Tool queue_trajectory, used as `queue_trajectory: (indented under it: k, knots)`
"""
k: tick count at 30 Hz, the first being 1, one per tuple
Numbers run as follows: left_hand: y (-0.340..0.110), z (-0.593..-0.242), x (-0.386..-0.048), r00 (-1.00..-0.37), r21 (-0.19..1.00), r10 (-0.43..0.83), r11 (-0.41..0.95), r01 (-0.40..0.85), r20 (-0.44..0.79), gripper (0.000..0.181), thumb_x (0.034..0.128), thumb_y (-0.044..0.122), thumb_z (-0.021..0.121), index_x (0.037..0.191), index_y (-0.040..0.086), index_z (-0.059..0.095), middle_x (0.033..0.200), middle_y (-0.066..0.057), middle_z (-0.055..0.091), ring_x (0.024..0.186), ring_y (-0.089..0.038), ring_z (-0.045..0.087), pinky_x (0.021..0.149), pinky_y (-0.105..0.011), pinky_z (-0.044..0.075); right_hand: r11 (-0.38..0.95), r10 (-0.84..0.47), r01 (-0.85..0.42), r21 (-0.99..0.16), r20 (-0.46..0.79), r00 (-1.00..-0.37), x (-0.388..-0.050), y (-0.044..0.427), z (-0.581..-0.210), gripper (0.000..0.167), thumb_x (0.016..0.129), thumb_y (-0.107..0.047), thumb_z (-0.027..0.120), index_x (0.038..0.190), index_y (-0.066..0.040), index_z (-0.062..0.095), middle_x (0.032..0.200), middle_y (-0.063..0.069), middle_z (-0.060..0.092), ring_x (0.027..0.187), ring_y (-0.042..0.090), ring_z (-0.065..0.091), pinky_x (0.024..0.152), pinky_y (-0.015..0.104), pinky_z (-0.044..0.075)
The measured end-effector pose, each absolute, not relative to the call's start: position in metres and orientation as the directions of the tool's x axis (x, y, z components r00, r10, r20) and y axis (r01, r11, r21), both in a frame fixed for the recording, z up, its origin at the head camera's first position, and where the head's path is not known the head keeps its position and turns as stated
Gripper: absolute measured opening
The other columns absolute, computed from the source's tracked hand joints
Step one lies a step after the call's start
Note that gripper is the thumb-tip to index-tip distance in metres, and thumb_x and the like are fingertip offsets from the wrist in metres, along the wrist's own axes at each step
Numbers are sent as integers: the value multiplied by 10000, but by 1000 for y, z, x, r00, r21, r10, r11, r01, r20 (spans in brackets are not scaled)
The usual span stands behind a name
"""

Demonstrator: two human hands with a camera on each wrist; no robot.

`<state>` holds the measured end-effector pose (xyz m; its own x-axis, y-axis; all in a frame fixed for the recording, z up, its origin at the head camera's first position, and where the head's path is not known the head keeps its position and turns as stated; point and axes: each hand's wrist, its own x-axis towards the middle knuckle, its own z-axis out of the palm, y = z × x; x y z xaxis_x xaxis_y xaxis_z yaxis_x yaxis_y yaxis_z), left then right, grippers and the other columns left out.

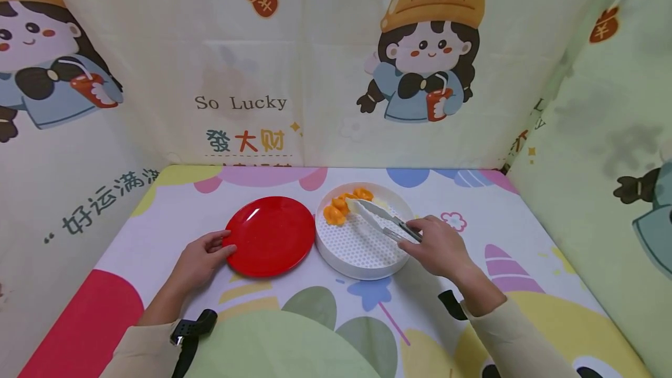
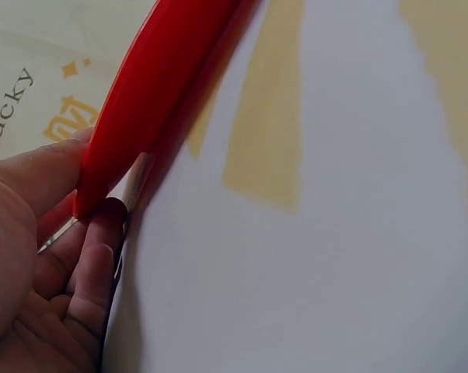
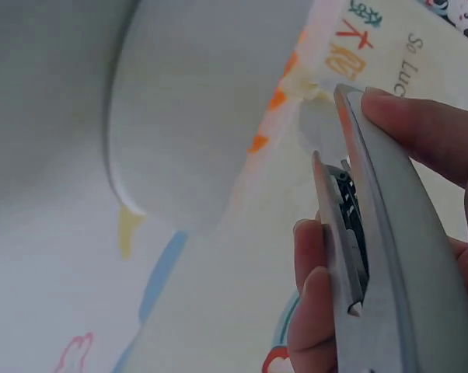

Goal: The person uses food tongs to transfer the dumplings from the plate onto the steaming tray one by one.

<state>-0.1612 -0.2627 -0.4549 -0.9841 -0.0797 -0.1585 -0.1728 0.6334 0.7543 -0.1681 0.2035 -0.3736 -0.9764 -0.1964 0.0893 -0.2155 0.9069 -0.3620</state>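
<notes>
My left hand (image 1: 199, 262) pinches the near-left rim of a round red plate (image 1: 270, 238). In the left wrist view, the thumb lies on the plate (image 2: 160, 85) and curled fingers are beneath its edge. My right hand (image 1: 441, 249) grips metal tongs (image 1: 403, 228) with pale tips. Those tips reach into a white round tray (image 1: 362, 273) with a perforated bottom, beside several small orange pieces (image 1: 334, 215) at its back left. Whether the tips touch a piece, I cannot tell. The tongs (image 3: 397, 256) fill much of the right wrist view, thumb on one arm, fingers on the other.
The plate stands close against the tray's left side. Both are on a table with a colourful cartoon tablecloth (image 1: 315, 343). Printed cloth walls (image 1: 325, 74) rise behind and at both sides. A black strap (image 1: 194, 328) is around the left wrist.
</notes>
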Motion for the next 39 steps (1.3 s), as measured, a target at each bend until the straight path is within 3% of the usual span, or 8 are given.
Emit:
queue_trajectory:
  k: [9,24,31,39]
  knots:
    - [-262,-457,-162,-984,754,-83,633,-173,-156,738,924,382,719,1483,-4,429,1404,-285,490,1238,-444,489,917,-458,548,894,-179,-207,-397,108,-978,-162,214,-383,454,873,-309,740,1213,-10,701,1160,193,657,1027,347,602,794,517,526]
    - [-263,-457,-162,-985,759,-73,630,-165,-153,725,932,371,712,1484,-3,427,1402,-283,493,1240,-441,494,918,-457,547,902,-158,-188,-389,107,-982,-165,222,-396,446,876,-293,723,1205,7,698,1129,198,662,1015,350,604,811,523,517]
    - [-262,-456,-162,-985,758,-76,630,-166,-153,704,946,383,692,1479,1,438,1395,-276,504,1231,-427,504,934,-457,538,892,-129,-164,-422,110,-985,-166,226,-397,552,868,-374,745,1251,15,664,1169,220,636,1018,364,591,820,534,506]
    - [-263,-457,-162,-984,763,-83,623,-174,-158,708,943,399,692,1475,1,445,1390,-276,507,1226,-425,509,937,-451,537,791,-151,-253,-558,222,-963,-165,216,-401,543,831,-324,810,1241,4,672,1074,138,644,876,264,581,730,396,467]
